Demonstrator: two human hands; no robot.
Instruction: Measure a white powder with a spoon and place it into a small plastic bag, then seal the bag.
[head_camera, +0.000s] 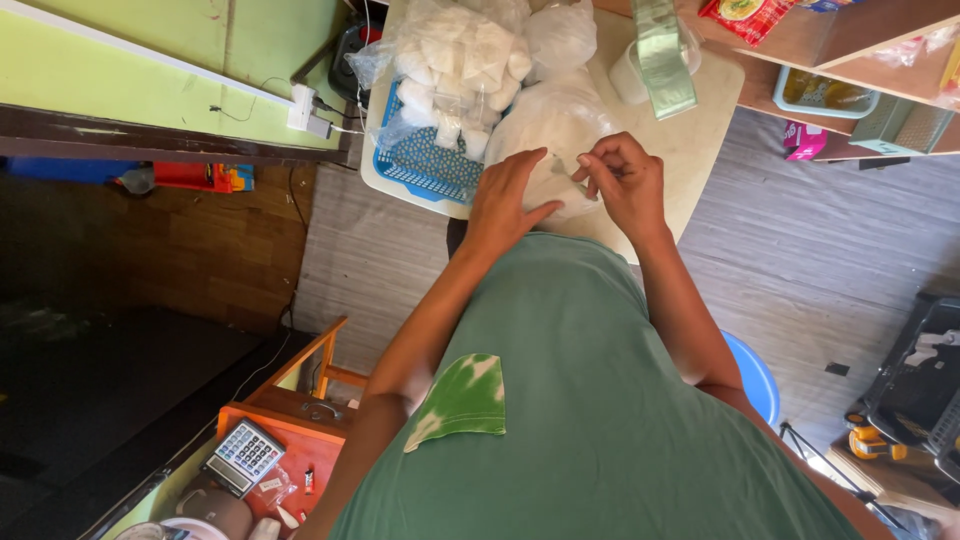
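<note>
Seen from above, looking down over a green shirt (590, 400) filling the lower centre of the frame. Both bare hands meeting at upper centre, over the near edge of a pale rounded table (690, 150). Left hand (505, 200) spread flat, fingers extended, pressing down on a large clear plastic bag (555, 125) of white contents. Right hand (625, 180) curled, thumb and fingertips pinched together on something very small, possibly a bag's edge or a tie; too small to tell. Just left of the hands, a blue basket (425, 160) heaped with small clear packets of white stuff (465, 60), overhanging the table edge slightly. At top centre, a green strip of sachets (662, 55) draped over a white container. At lower left, a calculator (245, 456) on an orange stand. At right, a blue stool (755, 375) and wooden shelves.

Likely risks, judged from this view: the big bag sliding off the near table edge if the flat hand lifts, since it sits close to the rim; thin plastic tearing under a hard pinch; the piled packets tumbling from the basket if nudged.
</note>
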